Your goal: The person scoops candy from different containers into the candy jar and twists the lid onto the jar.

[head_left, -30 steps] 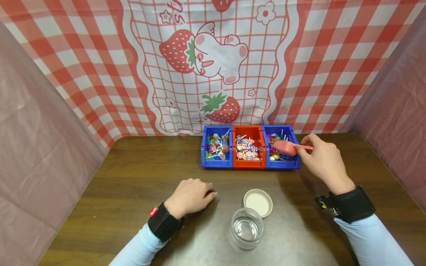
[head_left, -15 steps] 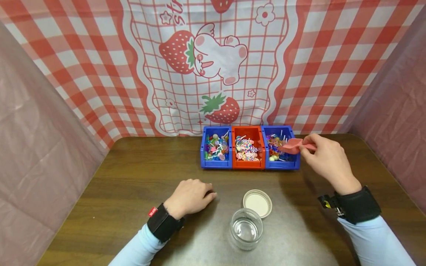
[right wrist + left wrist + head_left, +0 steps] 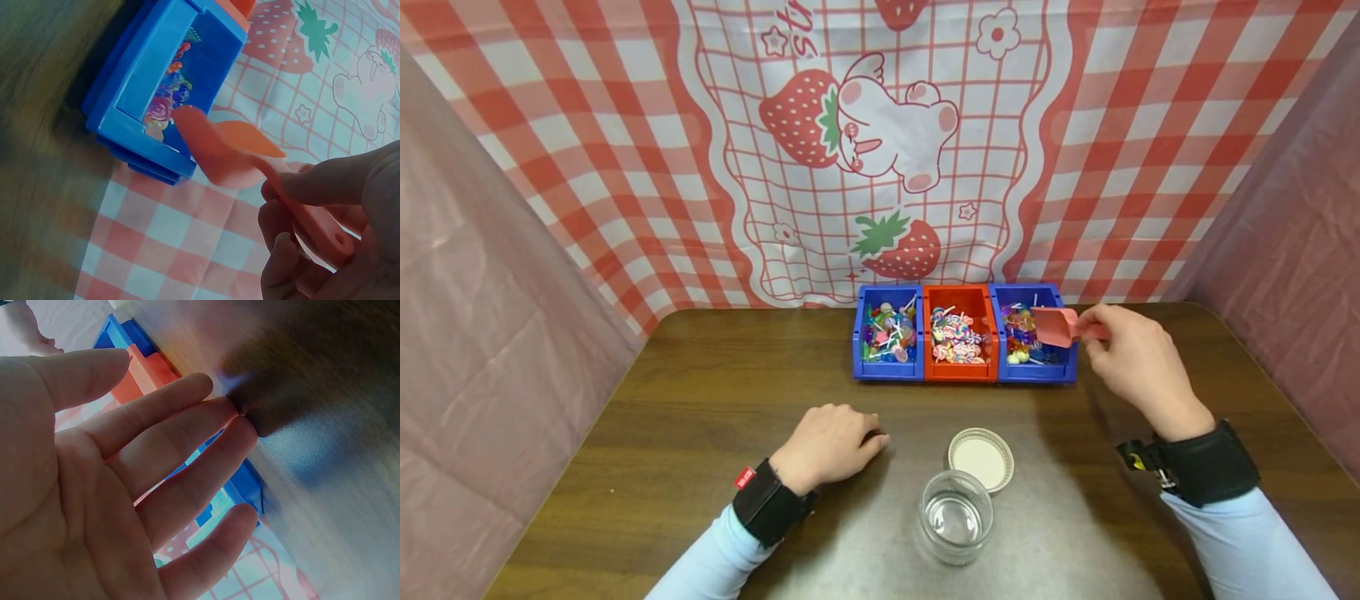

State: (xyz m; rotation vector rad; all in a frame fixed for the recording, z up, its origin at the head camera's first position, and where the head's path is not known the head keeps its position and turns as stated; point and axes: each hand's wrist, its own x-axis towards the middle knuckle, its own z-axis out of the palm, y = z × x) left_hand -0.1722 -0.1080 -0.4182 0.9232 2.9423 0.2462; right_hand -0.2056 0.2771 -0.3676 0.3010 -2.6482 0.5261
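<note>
Thumb and fingers of my right hand [image 3: 1138, 358] grip the handle of a small pink scoop [image 3: 1055, 326]. Its blade is over the right blue bin [image 3: 1037, 372], tilted on its side in the head view. Small candies and lollipops [image 3: 1018, 333] lie in that bin. From the right wrist view, the scoop [image 3: 228, 153] hangs beside the bin's rim, its handle [image 3: 319, 231] running back into my palm. My left hand [image 3: 831, 446] rests on the table, left of a glass jar [image 3: 956, 517]; its fingers [image 3: 181, 431] are relaxed and hold nothing.
A red bin [image 3: 961, 372] with swirl lollipops sits between the right bin and a left blue bin [image 3: 887, 371] of mixed candies. The jar stands without its lid; a round lid [image 3: 981, 460] lies just behind it. A checked cloth [image 3: 1150, 167] hangs behind the table.
My right hand has drawn back slightly to the right with the scoop, and the scoop's blade has turned in my fingers. The left hand, jar, lid and bins have stayed put.
</note>
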